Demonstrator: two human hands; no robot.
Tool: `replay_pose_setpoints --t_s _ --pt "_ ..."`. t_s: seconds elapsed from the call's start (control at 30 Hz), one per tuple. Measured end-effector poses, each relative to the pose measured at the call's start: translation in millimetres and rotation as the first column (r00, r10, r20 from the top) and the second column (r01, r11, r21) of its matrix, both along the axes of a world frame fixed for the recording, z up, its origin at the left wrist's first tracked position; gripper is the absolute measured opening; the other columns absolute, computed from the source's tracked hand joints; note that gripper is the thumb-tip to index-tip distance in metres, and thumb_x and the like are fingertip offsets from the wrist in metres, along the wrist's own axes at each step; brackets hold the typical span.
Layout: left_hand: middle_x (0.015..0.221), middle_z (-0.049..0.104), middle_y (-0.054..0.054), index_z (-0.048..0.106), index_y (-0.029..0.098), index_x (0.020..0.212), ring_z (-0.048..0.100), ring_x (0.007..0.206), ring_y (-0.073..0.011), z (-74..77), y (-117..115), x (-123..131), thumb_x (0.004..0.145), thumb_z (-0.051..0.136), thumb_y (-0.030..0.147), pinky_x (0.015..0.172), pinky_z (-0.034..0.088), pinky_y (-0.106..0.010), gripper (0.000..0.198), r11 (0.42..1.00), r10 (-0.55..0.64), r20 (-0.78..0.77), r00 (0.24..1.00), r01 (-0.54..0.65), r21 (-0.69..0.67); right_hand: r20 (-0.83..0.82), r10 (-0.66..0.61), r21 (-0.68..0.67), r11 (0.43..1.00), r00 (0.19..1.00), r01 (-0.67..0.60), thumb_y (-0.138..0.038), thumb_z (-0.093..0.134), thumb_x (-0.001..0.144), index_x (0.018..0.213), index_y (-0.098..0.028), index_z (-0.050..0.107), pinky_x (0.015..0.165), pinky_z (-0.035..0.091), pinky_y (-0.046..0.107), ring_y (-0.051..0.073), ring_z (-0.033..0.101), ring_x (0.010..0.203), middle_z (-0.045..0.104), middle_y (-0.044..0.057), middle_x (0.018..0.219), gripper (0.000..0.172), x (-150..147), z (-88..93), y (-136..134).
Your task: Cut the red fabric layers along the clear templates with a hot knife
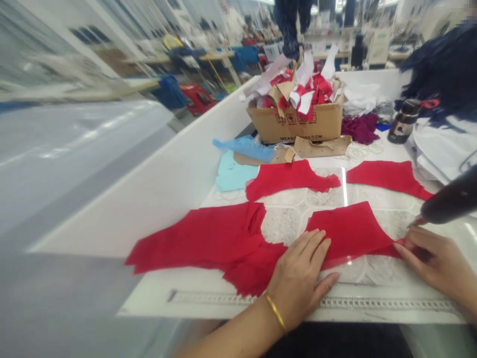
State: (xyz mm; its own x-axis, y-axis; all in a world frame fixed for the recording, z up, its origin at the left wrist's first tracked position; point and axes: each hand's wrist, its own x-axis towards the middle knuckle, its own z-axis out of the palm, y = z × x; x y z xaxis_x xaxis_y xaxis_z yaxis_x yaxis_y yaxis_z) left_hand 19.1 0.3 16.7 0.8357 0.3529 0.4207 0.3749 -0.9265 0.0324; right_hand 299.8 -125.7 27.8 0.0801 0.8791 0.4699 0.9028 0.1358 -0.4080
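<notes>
The fingers of the left hand (pixel 298 278) lay spread and flat on a red fabric cut piece (pixel 350 231) in the lower right of the frame, pressing it without gripping, while the fingers of the right hand (pixel 436 263) closed narrow, appearing to pinch its right corner. The cloth looked thin, light and limp, likely to slip and crease on the speckled board (pixel 281 226), so it seemed best taken by an edge or corner, with a flat palm steadying the rest. A larger red piece (pixel 197 243) lay just left of it, and two smaller ones (pixel 286 179) sat above. A dark tool (pixel 452 199) of unclear kind hung just above the right hand, and a cardboard box (pixel 294 127) of scraps stood farther up the white desk (pixel 149 199).
</notes>
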Motion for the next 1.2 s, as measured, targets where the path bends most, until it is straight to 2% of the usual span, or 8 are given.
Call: replay_pose_setpoints --t_s 0.3,0.5,0.63,0.77,0.93,1.03,1.13,1.2 --pt "0.132 0.068 -0.020 0.064 0.006 0.131 0.066 0.123 -0.0333 -4.7 8.4 6.6 0.106 0.044 0.049 0.104 0.058 -0.047 0.053 1.000 0.006 -0.027 1.000 -0.007 -0.021 -0.065 0.025 -0.049 0.998 0.998 -0.029 -0.028 0.059 0.096 0.063 -0.022 0.037 0.043 0.035 0.020 0.008 0.042 0.043 0.046 -0.005 0.055 0.040 0.4 -2.0 -2.5" --pt "0.133 0.067 -0.020 0.065 0.008 0.131 0.065 0.124 -0.0336 -6.9 13.2 6.1 0.107 0.044 0.049 0.103 0.059 -0.048 0.052 0.999 -0.004 -0.034 0.999 0.003 -0.033 -0.035 0.067 -0.175 0.982 0.997 -0.072 -0.028 0.057 0.095 0.063 -0.021 0.046 0.043 0.039 0.019 0.008 0.048 0.044 0.052 -0.003 0.058 0.034 -2.0 10.8 -2.2" --pt "0.134 0.067 -0.019 0.064 0.011 0.134 0.064 0.125 -0.0338 -9.2 15.9 5.0 0.106 0.046 0.047 0.102 0.059 -0.048 0.049 0.999 -0.013 -0.022 1.000 0.012 -0.045 -0.063 0.066 -0.271 0.959 0.996 -0.081 -0.032 0.056 0.096 0.064 -0.021 0.048 0.045 0.040 0.022 0.009 0.049 0.046 0.055 -0.002 0.061 0.036 1.2 16.6 -6.1" --pt "0.133 0.067 -0.018 0.065 0.012 0.132 0.065 0.123 -0.0332 -9.7 18.7 4.8 0.106 0.047 0.044 0.103 0.059 -0.048 0.045 0.999 -0.035 -0.004 0.999 0.035 -0.005 -0.127 0.090 -0.377 0.917 0.988 -0.132 -0.031 0.060 0.095 0.067 -0.021 0.055 0.049 0.044 0.024 0.010 0.056 0.051 0.060 -0.001 0.070 0.030 9.0 19.5 -15.3" --pt "0.133 0.067 -0.019 0.065 0.008 0.129 0.066 0.122 -0.0330 -4.7 17.4 9.0 0.108 0.040 0.042 0.101 0.059 -0.046 0.047 0.997 -0.056 -0.029 0.998 0.058 0.054 -0.122 0.064 -0.418 0.902 0.990 -0.110 -0.034 0.058 0.096 0.069 -0.022 0.062 0.048 0.045 0.024 0.009 0.056 0.049 0.064 -0.001 0.074 0.029 23.5 30.1 -29.1" --pt "0.137 0.065 -0.020 0.063 0.006 0.132 0.063 0.127 -0.0324 -0.1 9.0 18.9 0.110 0.036 0.042 0.106 0.056 -0.045 0.049 0.988 -0.141 -0.041 0.989 0.143 0.050 -0.069 0.006 -0.371 0.928 0.998 -0.031 -0.043 0.059 0.098 0.075 -0.024 0.066 0.047 0.047 0.024 0.011 0.057 0.051 0.066 0.000 0.074 0.031 30.6 39.5 -33.5" --pt "0.144 0.062 -0.017 0.059 0.006 0.137 0.058 0.135 -0.0298 2.7 -4.0 37.8 0.111 0.033 0.044 0.112 0.051 -0.043 0.053 0.960 -0.280 -0.056 0.958 0.278 -0.036 -0.061 -0.157 -0.179 0.973 0.986 0.144 -0.058 0.062 0.095 0.091 -0.024 0.068 0.044 0.047 0.024 0.014 0.060 0.056 0.067 0.002 0.077 0.035 32.0 45.9 -29.4" --pt "0.148 0.058 -0.017 0.056 0.006 0.141 0.055 0.139 -0.0291 1.7 -13.0 54.4 0.110 0.035 0.048 0.116 0.047 -0.042 0.056 0.926 -0.370 -0.057 0.927 0.363 -0.106 -0.163 -0.252 -0.034 0.968 0.954 0.250 -0.065 0.067 0.089 0.109 -0.024 0.066 0.049 0.053 0.025 0.017 0.065 0.066 0.069 0.005 0.089 0.045 28.4 50.0 -20.3"
